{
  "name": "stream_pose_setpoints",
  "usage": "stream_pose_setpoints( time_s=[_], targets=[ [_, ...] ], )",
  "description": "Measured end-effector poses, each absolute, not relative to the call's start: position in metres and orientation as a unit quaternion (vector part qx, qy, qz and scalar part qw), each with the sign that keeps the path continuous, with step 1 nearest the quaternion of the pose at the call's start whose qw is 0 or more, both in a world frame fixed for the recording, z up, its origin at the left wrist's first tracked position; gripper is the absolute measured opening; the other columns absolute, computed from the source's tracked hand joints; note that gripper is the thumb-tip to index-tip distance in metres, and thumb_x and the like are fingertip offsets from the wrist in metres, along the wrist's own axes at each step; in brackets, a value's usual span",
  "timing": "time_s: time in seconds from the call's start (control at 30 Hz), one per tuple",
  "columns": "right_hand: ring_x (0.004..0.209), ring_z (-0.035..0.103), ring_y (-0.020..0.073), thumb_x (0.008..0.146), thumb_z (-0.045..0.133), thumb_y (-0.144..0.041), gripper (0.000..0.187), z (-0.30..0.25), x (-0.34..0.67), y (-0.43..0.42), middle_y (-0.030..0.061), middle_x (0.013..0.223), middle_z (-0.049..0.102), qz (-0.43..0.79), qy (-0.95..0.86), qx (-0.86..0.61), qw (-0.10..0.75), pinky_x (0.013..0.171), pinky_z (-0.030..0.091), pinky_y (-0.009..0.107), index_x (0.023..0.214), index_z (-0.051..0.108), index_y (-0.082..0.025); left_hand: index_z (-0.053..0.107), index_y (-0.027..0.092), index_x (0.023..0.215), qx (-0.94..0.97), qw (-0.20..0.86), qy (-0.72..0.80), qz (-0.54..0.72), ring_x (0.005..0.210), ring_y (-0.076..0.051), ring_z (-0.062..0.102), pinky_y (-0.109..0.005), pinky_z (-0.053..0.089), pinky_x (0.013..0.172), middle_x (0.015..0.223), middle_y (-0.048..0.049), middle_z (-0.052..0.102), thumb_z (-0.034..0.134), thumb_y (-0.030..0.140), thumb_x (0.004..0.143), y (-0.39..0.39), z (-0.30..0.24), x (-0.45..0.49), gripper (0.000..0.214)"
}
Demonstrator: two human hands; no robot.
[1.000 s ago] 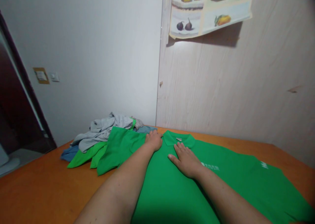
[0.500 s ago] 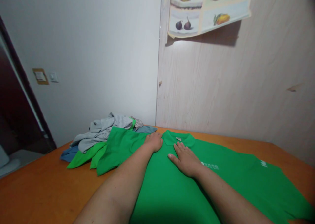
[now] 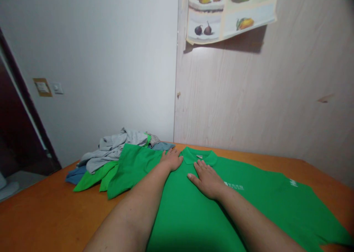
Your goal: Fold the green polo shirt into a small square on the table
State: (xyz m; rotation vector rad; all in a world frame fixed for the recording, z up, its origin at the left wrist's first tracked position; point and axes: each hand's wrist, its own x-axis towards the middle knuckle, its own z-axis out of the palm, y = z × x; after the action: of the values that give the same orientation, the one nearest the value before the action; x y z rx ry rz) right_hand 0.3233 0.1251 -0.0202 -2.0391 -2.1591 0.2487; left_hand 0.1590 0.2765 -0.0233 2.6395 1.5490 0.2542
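Note:
A green polo shirt point(image 3: 193, 215) lies spread face up on the orange-brown table point(image 3: 41, 215), collar point(image 3: 197, 156) toward the wall. My left hand point(image 3: 172, 159) rests flat on the shirt's shoulder just left of the collar, fingers stretched out. My right hand point(image 3: 207, 178) lies flat on the chest just below the collar, fingers together and extended. Neither hand holds anything. White lettering point(image 3: 235, 186) shows on the shirt's chest to the right of my right hand.
A pile of clothes point(image 3: 110, 154), grey, blue and green, sits at the back left of the table beside the shirt. A wall stands close behind the table with a fruit poster point(image 3: 229, 12). A dark doorway point(image 3: 13, 141) is at the left.
My left hand's fingers have stretched out a little toward the collar. The camera has shifted slightly; the shirt and right hand stay where they were.

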Motion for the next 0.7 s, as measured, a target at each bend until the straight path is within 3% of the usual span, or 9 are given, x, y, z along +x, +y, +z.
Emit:
stream_pose_setpoints(
  time_s=[0.17, 0.27, 0.43, 0.57, 0.7],
  targets=[
    [0.152, 0.008, 0.0285, 0.09, 0.015, -0.078, 0.096, -0.021, 0.324, 0.126, 0.0144, 0.164, 0.013, 0.084, -0.721, -0.684, 0.076, 0.121, 0.01, 0.045, 0.157, 0.023, -0.008, 0.055, 0.021, 0.134, 0.859, 0.023, 0.499, 0.115, 0.138, -0.026, 0.042, -0.042, 0.033, 0.113, 0.146, -0.0109, 0.051, 0.034, 0.049, 0.097, 0.273, -0.014, 0.153, 0.051],
    [0.152, 0.007, 0.029, 0.09, 0.015, -0.078, 0.097, -0.024, 0.324, 0.128, 0.0146, 0.164, 0.012, 0.082, -0.718, -0.687, 0.075, 0.121, 0.01, 0.046, 0.157, 0.022, -0.008, 0.055, 0.018, 0.133, 0.857, 0.012, 0.5, 0.123, 0.137, -0.024, 0.044, -0.036, 0.031, 0.114, 0.145, -0.0119, 0.053, 0.03, 0.042, 0.1, 0.262, -0.01, 0.146, 0.048],
    [0.151, 0.008, 0.0296, 0.09, 0.017, -0.079, 0.097, -0.027, 0.325, 0.13, 0.0155, 0.164, 0.013, 0.079, -0.72, -0.684, 0.08, 0.121, 0.011, 0.046, 0.156, 0.024, -0.008, 0.045, 0.012, 0.142, 0.845, 0.018, 0.526, 0.093, 0.145, -0.032, 0.031, -0.048, 0.025, 0.117, 0.155, -0.019, 0.037, 0.031, 0.058, 0.097, 0.246, -0.017, 0.126, 0.066],
    [0.151, 0.008, 0.03, 0.09, 0.015, -0.079, 0.098, -0.027, 0.326, 0.131, 0.0157, 0.164, 0.013, 0.078, -0.723, -0.682, 0.075, 0.121, 0.01, 0.047, 0.156, 0.023, -0.008, 0.034, 0.016, 0.151, 0.837, 0.044, 0.542, 0.065, 0.15, -0.033, 0.017, -0.056, 0.016, 0.118, 0.162, -0.0173, 0.023, 0.028, 0.073, 0.091, 0.248, -0.022, 0.114, 0.083],
    [0.151, 0.009, 0.03, 0.09, 0.015, -0.079, 0.098, -0.028, 0.326, 0.131, 0.0163, 0.163, 0.014, 0.074, -0.726, -0.68, 0.075, 0.121, 0.01, 0.046, 0.156, 0.024, -0.008, 0.036, 0.015, 0.151, 0.838, 0.072, 0.538, 0.063, 0.149, -0.035, 0.02, -0.058, 0.017, 0.117, 0.16, -0.0183, 0.026, 0.028, 0.074, 0.09, 0.258, -0.019, 0.11, 0.085]
  ],
)
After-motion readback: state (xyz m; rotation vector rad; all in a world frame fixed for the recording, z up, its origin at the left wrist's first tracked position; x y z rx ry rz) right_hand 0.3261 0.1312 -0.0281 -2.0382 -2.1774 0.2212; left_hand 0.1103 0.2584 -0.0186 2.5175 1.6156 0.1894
